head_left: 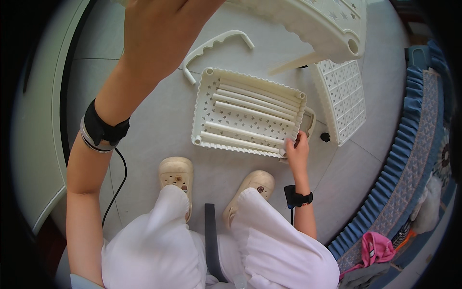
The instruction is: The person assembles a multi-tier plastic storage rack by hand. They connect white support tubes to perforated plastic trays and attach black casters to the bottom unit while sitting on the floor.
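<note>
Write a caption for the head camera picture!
Right hand at the corner of a white tray of tubes on gray floor.

L arm (86, 202) up from 7 o'clock; L hand (156, 38) at 11, fingertips out of view. R hand (299, 151) at 3 o'clock, fingers (302, 137) curled.

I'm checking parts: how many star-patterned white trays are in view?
3: the central tray holding white poles, the right-hand tray beside it, and the upper-right tray, partly cut off. More may be hidden.
</note>
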Action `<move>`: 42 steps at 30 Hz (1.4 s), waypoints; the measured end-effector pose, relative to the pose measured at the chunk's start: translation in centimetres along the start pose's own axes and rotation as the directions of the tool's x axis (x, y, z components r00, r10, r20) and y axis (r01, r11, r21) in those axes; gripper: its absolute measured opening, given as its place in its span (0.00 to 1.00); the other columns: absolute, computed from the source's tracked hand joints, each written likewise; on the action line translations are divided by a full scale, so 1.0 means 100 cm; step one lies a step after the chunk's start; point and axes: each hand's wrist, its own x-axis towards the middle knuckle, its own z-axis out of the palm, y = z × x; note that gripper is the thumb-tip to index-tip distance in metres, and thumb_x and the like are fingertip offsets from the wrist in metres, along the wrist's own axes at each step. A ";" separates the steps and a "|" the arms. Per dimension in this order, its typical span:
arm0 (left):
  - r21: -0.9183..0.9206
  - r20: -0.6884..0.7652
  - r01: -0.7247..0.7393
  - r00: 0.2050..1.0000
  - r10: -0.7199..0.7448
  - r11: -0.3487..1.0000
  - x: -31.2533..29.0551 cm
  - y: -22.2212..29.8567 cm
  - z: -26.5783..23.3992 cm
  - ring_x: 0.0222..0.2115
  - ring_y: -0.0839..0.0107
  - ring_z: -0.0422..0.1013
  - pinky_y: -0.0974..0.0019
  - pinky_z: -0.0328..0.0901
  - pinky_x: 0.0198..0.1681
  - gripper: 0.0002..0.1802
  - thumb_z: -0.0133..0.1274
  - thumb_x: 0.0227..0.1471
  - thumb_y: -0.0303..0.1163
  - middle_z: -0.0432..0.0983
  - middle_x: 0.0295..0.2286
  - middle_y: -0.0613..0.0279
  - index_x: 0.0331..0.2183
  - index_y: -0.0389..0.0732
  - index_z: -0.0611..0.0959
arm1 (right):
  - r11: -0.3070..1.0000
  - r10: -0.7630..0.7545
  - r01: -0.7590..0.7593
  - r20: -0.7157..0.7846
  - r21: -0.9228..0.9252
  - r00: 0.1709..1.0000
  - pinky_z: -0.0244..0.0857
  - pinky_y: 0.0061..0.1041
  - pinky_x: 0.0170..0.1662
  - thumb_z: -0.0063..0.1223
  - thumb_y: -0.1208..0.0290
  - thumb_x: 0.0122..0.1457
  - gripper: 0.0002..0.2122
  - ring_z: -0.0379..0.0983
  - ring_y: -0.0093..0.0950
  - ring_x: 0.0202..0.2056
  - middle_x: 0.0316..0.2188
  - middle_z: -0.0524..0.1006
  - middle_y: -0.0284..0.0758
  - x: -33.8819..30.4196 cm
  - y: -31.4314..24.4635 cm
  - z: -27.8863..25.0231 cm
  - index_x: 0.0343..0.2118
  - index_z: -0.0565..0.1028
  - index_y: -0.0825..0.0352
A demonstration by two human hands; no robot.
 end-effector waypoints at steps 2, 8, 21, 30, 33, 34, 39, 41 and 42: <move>0.126 0.143 -0.061 0.989 0.043 0.990 0.008 -0.002 -0.020 0.34 0.60 0.68 0.62 0.64 0.39 0.15 0.57 0.38 0.21 0.75 0.34 0.55 0.34 0.37 0.77 | 1.000 0.023 -0.022 0.033 -0.018 0.999 0.63 0.30 0.37 0.52 0.72 0.53 0.17 0.68 0.34 0.32 0.35 0.71 0.44 0.001 0.000 0.000 0.44 0.67 0.74; 0.397 0.501 -0.367 0.855 0.137 0.841 0.016 -0.009 -0.038 0.35 0.58 0.67 0.61 0.63 0.40 0.16 0.55 0.40 0.20 0.74 0.36 0.54 0.37 0.36 0.76 | 0.995 -0.087 0.083 -0.068 -0.059 0.994 0.63 0.29 0.34 0.48 0.72 0.56 0.14 0.68 0.32 0.29 0.32 0.71 0.43 0.004 -0.004 0.005 0.43 0.67 0.75; 0.420 0.403 -0.113 0.912 -0.074 0.901 -0.018 -0.016 -0.015 0.34 0.58 0.67 0.62 0.62 0.39 0.17 0.55 0.39 0.19 0.74 0.35 0.55 0.37 0.36 0.76 | 0.933 0.072 -0.084 0.048 0.351 0.996 0.62 0.27 0.41 0.48 0.66 0.58 0.17 0.69 0.33 0.34 0.32 0.71 0.40 0.010 -0.002 0.001 0.46 0.66 0.73; 0.370 0.506 -0.246 0.862 0.028 0.896 -0.004 0.005 -0.027 0.35 0.61 0.68 0.63 0.64 0.39 0.17 0.57 0.38 0.21 0.74 0.35 0.57 0.36 0.37 0.77 | 0.912 -0.373 0.357 -0.049 -0.202 0.926 0.58 0.34 0.49 0.57 0.73 0.48 0.23 0.62 0.40 0.48 0.46 0.65 0.41 0.011 -0.051 -0.020 0.49 0.66 0.65; 0.377 0.522 -0.251 0.853 0.019 0.892 -0.008 0.007 -0.021 0.36 0.61 0.68 0.62 0.64 0.41 0.16 0.57 0.39 0.23 0.74 0.35 0.57 0.36 0.37 0.77 | 0.858 -0.475 0.484 0.097 -0.168 0.875 0.54 0.37 0.52 0.58 0.74 0.46 0.25 0.60 0.40 0.51 0.49 0.64 0.41 0.008 -0.070 -0.011 0.49 0.66 0.63; 0.378 0.531 -0.254 0.847 0.016 0.890 -0.009 0.007 -0.020 0.36 0.61 0.68 0.61 0.64 0.42 0.16 0.57 0.39 0.23 0.74 0.35 0.57 0.36 0.37 0.77 | 0.828 -0.503 0.523 0.144 -0.201 0.852 0.52 0.38 0.53 0.58 0.74 0.45 0.26 0.59 0.39 0.52 0.50 0.63 0.40 0.007 -0.071 -0.005 0.50 0.66 0.63; 0.398 0.541 -0.266 0.841 0.009 0.878 -0.016 0.000 -0.021 0.37 0.60 0.67 0.59 0.64 0.43 0.18 0.57 0.39 0.23 0.73 0.37 0.57 0.37 0.38 0.76 | 0.753 -0.533 0.580 0.229 -0.310 0.814 0.49 0.39 0.54 0.59 0.76 0.42 0.27 0.57 0.38 0.53 0.50 0.63 0.39 0.006 -0.070 0.015 0.50 0.66 0.62; 0.394 0.564 -0.271 0.826 0.002 0.878 -0.018 -0.005 -0.024 0.38 0.59 0.67 0.59 0.64 0.45 0.20 0.57 0.38 0.23 0.72 0.38 0.57 0.39 0.37 0.75 | 0.770 -0.494 0.550 0.244 -0.323 0.835 0.49 0.38 0.55 0.58 0.77 0.41 0.27 0.57 0.38 0.53 0.50 0.62 0.39 0.007 -0.063 0.020 0.49 0.67 0.62; 0.391 0.575 -0.272 0.818 -0.003 0.879 -0.020 -0.008 -0.025 0.38 0.58 0.67 0.59 0.64 0.45 0.21 0.57 0.38 0.23 0.72 0.39 0.56 0.39 0.37 0.74 | 0.771 -0.493 0.549 0.245 -0.322 0.835 0.49 0.38 0.55 0.58 0.77 0.41 0.27 0.57 0.38 0.53 0.50 0.62 0.39 0.008 -0.061 0.021 0.49 0.67 0.62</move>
